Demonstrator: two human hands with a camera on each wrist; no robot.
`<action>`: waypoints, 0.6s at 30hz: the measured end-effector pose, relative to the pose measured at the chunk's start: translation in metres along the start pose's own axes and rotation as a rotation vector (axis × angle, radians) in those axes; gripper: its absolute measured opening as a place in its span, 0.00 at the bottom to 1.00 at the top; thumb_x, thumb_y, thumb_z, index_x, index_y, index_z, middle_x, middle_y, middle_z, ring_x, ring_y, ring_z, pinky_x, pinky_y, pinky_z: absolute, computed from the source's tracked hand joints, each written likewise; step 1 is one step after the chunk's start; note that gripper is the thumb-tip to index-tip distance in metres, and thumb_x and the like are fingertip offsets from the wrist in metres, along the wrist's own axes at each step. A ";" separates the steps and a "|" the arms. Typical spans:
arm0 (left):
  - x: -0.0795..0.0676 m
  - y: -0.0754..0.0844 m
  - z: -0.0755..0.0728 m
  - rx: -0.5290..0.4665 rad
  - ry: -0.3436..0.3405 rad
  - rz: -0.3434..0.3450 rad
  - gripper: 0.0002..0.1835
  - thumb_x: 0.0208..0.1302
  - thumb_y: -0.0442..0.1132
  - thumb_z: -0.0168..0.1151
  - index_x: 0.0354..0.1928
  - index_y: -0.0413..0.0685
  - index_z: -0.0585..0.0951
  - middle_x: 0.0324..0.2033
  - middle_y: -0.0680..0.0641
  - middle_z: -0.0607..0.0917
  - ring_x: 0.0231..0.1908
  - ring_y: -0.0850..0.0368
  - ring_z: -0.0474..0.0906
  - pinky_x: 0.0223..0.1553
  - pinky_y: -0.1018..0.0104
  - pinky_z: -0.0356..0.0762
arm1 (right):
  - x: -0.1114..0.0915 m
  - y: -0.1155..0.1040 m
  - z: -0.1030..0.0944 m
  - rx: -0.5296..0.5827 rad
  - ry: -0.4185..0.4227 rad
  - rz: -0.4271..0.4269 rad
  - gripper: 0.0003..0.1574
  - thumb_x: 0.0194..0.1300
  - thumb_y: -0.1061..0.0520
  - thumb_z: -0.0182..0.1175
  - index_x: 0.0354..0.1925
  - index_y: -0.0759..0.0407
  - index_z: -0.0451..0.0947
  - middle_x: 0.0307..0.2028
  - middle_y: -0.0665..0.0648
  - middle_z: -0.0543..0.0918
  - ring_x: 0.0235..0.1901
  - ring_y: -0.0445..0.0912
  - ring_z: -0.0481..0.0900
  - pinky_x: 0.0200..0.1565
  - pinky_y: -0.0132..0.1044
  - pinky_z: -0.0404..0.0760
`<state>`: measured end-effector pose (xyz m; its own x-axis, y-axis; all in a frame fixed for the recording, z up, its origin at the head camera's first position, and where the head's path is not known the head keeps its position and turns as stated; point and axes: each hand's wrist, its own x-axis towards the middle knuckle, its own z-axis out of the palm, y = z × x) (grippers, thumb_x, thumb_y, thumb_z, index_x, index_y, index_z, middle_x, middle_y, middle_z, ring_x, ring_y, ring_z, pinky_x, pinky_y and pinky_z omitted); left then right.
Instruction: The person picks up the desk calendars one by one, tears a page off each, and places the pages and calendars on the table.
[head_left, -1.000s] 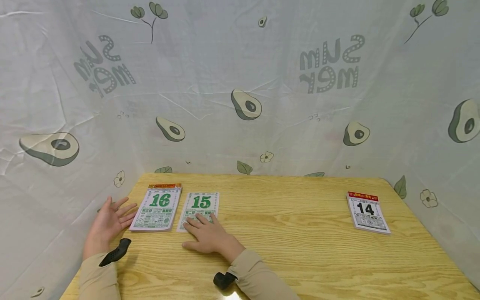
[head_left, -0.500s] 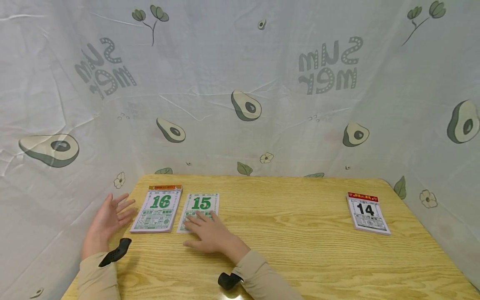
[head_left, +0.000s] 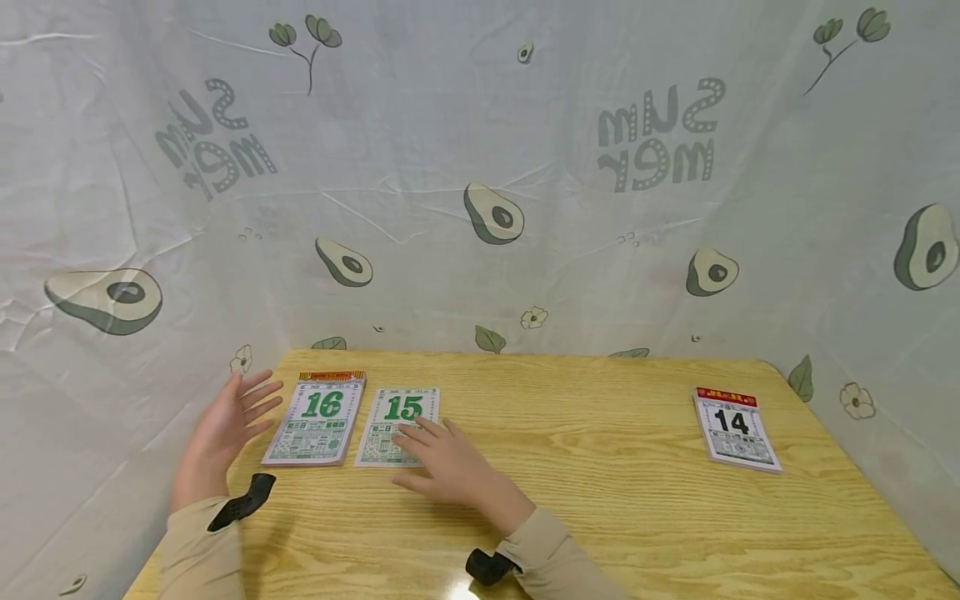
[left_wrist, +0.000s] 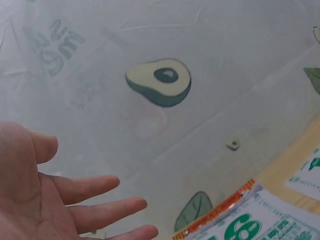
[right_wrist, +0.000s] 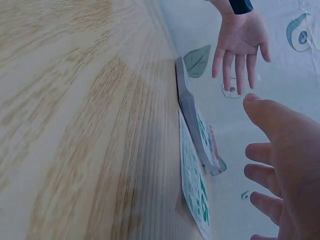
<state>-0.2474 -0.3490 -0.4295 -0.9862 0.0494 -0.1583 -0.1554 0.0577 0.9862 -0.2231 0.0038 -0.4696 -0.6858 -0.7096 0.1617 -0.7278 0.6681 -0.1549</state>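
Note:
A thick tear-off calendar point(head_left: 317, 421) showing a green 16 lies at the left of the wooden table. Just left of it my left hand point(head_left: 225, 425) is held up with fingers spread, palm facing the pad and nothing in it. Beside the pad lies a single calendar page point(head_left: 378, 433) with a green 15. My right hand point(head_left: 453, 467) hovers over this page's lower right part with straight fingers, hiding some print. In the right wrist view, a gap separates my right hand point(right_wrist: 290, 155) from the page point(right_wrist: 192, 175).
Far to the right on the table point(head_left: 570, 467) lies a smaller calendar point(head_left: 735, 429) with a red header and a black 14. A white curtain point(head_left: 420, 150) printed with avocados stands along the table's back and sides. Each wrist wears a black camera mount.
My right hand has lifted off the 15 page and shifted right and toward me, baring more of it. My left hand has risen slightly. The calendars have stayed in place.

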 end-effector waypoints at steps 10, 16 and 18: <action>-0.005 0.018 0.037 0.065 -0.041 0.079 0.45 0.68 0.71 0.29 0.78 0.51 0.47 0.76 0.37 0.48 0.74 0.36 0.47 0.70 0.38 0.50 | -0.034 0.021 -0.015 0.048 0.027 0.059 0.38 0.71 0.32 0.46 0.71 0.47 0.64 0.71 0.50 0.66 0.74 0.51 0.58 0.70 0.59 0.58; -0.003 0.024 0.066 0.098 -0.057 0.082 0.42 0.71 0.66 0.39 0.77 0.47 0.49 0.75 0.36 0.53 0.73 0.37 0.52 0.70 0.35 0.51 | -0.055 0.037 -0.025 0.068 0.082 0.108 0.37 0.71 0.34 0.49 0.70 0.49 0.65 0.71 0.51 0.66 0.73 0.53 0.59 0.70 0.61 0.57; 0.000 0.023 0.075 0.112 -0.073 0.079 0.42 0.72 0.65 0.40 0.77 0.46 0.50 0.75 0.37 0.55 0.73 0.38 0.53 0.70 0.36 0.52 | -0.062 0.043 -0.030 0.079 0.103 0.122 0.37 0.70 0.35 0.50 0.70 0.49 0.65 0.71 0.52 0.67 0.73 0.54 0.59 0.69 0.62 0.58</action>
<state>-0.2461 -0.2725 -0.4104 -0.9876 0.1303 -0.0873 -0.0658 0.1614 0.9847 -0.2113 0.0834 -0.4569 -0.7685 -0.5949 0.2355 -0.6396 0.7254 -0.2546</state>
